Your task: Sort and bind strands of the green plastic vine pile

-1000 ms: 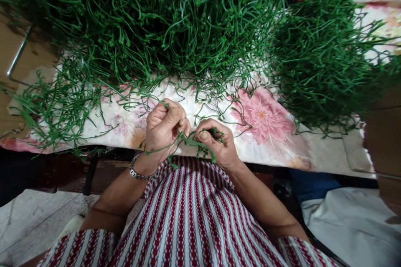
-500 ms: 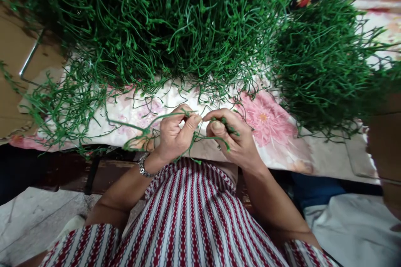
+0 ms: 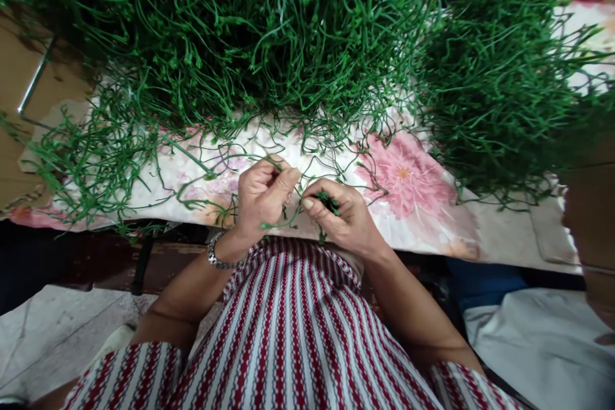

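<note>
My left hand [image 3: 262, 195] pinches a thin green stem [image 3: 207, 174], which looks like artificial greenery and trails off to the left. Close by on the right, my right hand [image 3: 348, 221] is closed, thumb against forefinger, with a small bunch of dark green stem pieces [image 3: 327, 202] in its curled fingers. Between the two hands a few stem ends hang down; which hand grips each of them is hard to make out. Both hands are just above the near edge of a floral cloth [image 3: 408, 173].
A large heap of green stems [image 3: 269, 38] fills the far side. To the right stands another pile [image 3: 500, 90], and loose stems [image 3: 96, 166] spread at the left. A bent metal rod [image 3: 36, 80] lies on brown cardboard [image 3: 12, 147]. Grey fabric [image 3: 538, 339] shows at lower right.
My left hand has shifted slightly left. The right hand has turned and its fingers have closed further around the green pieces. The stems between the hands have moved, and the view has shifted a little.
</note>
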A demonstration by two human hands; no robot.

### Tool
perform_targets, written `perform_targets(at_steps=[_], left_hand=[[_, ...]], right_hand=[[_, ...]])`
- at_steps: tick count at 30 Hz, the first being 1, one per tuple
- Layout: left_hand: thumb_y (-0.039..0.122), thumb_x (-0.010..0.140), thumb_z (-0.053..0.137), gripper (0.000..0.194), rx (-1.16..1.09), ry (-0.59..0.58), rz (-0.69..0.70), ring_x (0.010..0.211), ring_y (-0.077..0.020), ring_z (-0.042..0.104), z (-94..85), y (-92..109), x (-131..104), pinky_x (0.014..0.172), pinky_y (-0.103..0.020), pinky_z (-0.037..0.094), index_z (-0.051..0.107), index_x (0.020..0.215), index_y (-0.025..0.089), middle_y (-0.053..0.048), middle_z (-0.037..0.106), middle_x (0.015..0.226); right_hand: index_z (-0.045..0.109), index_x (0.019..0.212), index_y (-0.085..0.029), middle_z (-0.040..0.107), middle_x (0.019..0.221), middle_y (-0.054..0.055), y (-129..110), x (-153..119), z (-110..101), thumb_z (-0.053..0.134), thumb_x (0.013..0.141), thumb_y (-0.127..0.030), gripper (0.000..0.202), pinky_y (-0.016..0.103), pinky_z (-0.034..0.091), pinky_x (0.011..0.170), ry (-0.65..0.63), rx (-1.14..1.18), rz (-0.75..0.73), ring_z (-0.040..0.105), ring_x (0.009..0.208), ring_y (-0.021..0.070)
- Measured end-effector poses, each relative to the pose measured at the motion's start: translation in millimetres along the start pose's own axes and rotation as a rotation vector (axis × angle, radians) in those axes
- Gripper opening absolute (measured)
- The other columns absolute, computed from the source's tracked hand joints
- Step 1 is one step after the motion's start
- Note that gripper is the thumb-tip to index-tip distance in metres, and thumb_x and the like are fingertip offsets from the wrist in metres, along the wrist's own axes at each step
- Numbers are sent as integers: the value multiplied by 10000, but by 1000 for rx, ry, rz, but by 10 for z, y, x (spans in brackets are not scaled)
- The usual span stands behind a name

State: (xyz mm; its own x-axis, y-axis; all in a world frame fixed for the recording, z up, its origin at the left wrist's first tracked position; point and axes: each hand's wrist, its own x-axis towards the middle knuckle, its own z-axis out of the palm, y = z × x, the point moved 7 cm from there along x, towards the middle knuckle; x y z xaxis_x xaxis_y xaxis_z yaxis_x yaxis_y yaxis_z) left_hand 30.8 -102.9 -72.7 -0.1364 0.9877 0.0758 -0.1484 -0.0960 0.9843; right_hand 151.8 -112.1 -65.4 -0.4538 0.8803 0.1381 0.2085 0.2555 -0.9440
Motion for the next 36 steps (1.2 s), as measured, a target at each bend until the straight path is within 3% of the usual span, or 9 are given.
perform_targets(at_steps=[2, 5, 10, 16, 20, 26, 31, 33, 36], left_hand=[[336, 751, 633, 233, -151, 31, -53, 422, -48, 451, 1, -29, -5, 404, -167, 356, 508, 655, 164, 39, 541, 575], [338, 774, 604, 244, -340, -47, -169, 385, -42, 442, 96, -47, -17, 373, -154, 354, 458, 670, 173, 33, 593, 600], [313, 806, 560, 228, -448, -138, -330, 307, -38, 374, 205, -78, -83, 306, -135, 304, 414, 688, 183, 56, 549, 502], [323, 778, 601, 305, -508, -33, -387, 297, -19, 300, 126, -80, -60, 294, -131, 254, 370, 637, 183, 84, 431, 450], [358, 744, 644, 353, -477, 100, -250, 304, -21, 276, -39, 62, 91, 312, -150, 261, 355, 627, 193, 103, 312, 433], [388, 769, 609, 269, -162, 17, 36, 404, -50, 402, 50, 174, 90, 401, -185, 322, 467, 654, 190, 67, 423, 491], [324, 828, 537, 210, -61, -17, 169, 453, -67, 403, 69, 146, -35, 442, -210, 306, 477, 678, 190, 46, 434, 532], [302, 838, 522, 184, 11, 5, 218, 493, -77, 426, 62, 159, -78, 479, -221, 328, 482, 697, 190, 36, 451, 567], [284, 834, 526, 157, 110, 63, 272, 561, -87, 448, 58, 185, -116, 537, -230, 351, 487, 716, 189, 24, 467, 625]], right_hand=[[545, 798, -157, 508, 629, -30, -30, -18, -24, 539, 831, -238, 88, 191, 355, 546, 47, -23, -52, 453, 558, 71], [539, 816, -168, 534, 658, -22, -43, -50, -29, 533, 835, -240, 75, 201, 370, 563, 112, -37, -102, 478, 570, 77], [536, 779, -176, 543, 653, -3, -61, -68, 17, 521, 836, -266, 107, 224, 373, 555, 118, -48, -176, 487, 570, 94], [511, 747, -194, 519, 618, 4, -205, -103, 66, 488, 830, -232, 94, 245, 359, 538, 72, -54, -337, 485, 560, 112], [477, 730, -200, 453, 585, -13, -286, -175, 1, 481, 803, -151, 88, 244, 320, 501, 109, -97, -387, 435, 520, 102], [502, 754, -187, 475, 632, -6, -183, -55, -231, 511, 826, -223, 81, 236, 327, 511, 169, -156, -155, 421, 535, 92], [510, 770, -174, 417, 557, -41, 90, -8, 18, 473, 869, -355, 210, 208, 316, 466, 66, 297, 131, 379, 475, 72], [518, 811, -174, 434, 579, -42, 124, -24, 149, 509, 846, -389, 218, 203, 331, 470, 67, 403, 137, 389, 482, 70], [518, 853, -183, 484, 656, -27, 119, -49, 208, 573, 798, -414, 244, 207, 371, 514, 159, 364, 82, 432, 542, 78]])
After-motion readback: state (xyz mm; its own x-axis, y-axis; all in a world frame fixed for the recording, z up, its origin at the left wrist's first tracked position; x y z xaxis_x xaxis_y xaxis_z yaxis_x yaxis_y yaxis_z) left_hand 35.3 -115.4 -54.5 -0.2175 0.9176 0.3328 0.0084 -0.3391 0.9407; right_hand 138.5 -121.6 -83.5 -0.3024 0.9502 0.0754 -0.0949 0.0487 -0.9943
